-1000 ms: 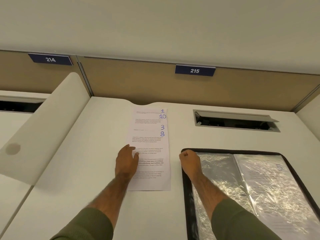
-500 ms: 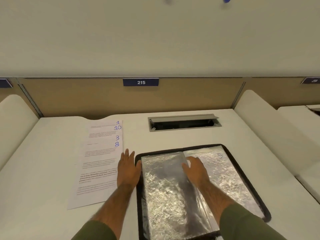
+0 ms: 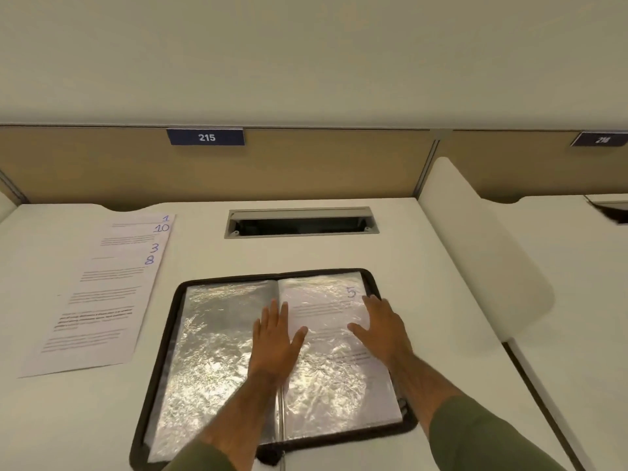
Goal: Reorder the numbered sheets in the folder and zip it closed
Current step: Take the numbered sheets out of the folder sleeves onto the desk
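A black zip folder (image 3: 170, 321) lies open on the white desk, its clear plastic sleeves shining. The left sleeve (image 3: 210, 348) looks empty. The right sleeve holds a printed sheet marked 5 (image 3: 326, 311). My left hand (image 3: 275, 338) lies flat with spread fingers over the folder's spine. My right hand (image 3: 380, 324) rests flat on the sheet marked 5, near its right edge. To the left of the folder lies a fanned stack of loose sheets (image 3: 102, 294) showing the numbers 1, 10, 3 and 8.
A cable hatch (image 3: 299, 222) is set in the desk behind the folder. White dividers (image 3: 475, 260) rise at the right, and a tan back panel carries a label 215 (image 3: 205, 137). The desk (image 3: 424, 300) continues right of the folder.
My left hand moved from the folder's left rim onto its spine. The plastic sleeve my right hand was turning now lies flat on the left. My right hand shifted onto the sheet marked 5.
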A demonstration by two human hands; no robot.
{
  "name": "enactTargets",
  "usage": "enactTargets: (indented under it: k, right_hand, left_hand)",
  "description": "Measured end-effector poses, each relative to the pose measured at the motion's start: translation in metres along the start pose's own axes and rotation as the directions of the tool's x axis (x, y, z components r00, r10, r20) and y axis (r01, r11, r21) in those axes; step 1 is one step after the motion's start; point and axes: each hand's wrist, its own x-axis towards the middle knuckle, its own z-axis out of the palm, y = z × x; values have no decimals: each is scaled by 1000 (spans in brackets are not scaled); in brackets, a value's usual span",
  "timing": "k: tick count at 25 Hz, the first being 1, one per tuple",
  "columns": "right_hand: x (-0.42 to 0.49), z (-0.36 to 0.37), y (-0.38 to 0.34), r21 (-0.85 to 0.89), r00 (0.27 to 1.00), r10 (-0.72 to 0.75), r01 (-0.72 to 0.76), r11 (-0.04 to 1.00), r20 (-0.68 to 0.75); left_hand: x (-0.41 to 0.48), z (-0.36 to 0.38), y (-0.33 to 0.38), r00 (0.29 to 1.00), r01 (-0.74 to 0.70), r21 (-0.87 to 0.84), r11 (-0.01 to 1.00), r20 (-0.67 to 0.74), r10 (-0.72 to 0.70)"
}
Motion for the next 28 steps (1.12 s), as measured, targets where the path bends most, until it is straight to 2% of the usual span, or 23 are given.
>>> enactTargets:
  k: [7, 17, 21, 24, 28]
  right_hand:
    - [12, -11, 34, 1, 997, -65, 65, 998, 49]
    - [58, -22, 32, -25, 976, -157, 162, 986, 149]
    - [75, -16, 29, 50, 972, -136, 129, 990, 194]
    - [85, -12, 28, 44, 966, -129, 123, 991, 223]
    - [88, -11, 22, 63, 969, -135, 125, 990, 209]
  left_hand:
    - [-2, 43, 54, 996, -58, 207, 977, 82, 42]
    - [4, 68, 81, 992, -60, 290, 955, 120, 26]
    - [4, 67, 84, 991, -58, 314, 948, 133, 16]
    - [5, 66, 86, 990, -54, 322, 945, 138, 10]
    - [5, 66, 85, 990, -40, 340, 940, 144, -10]
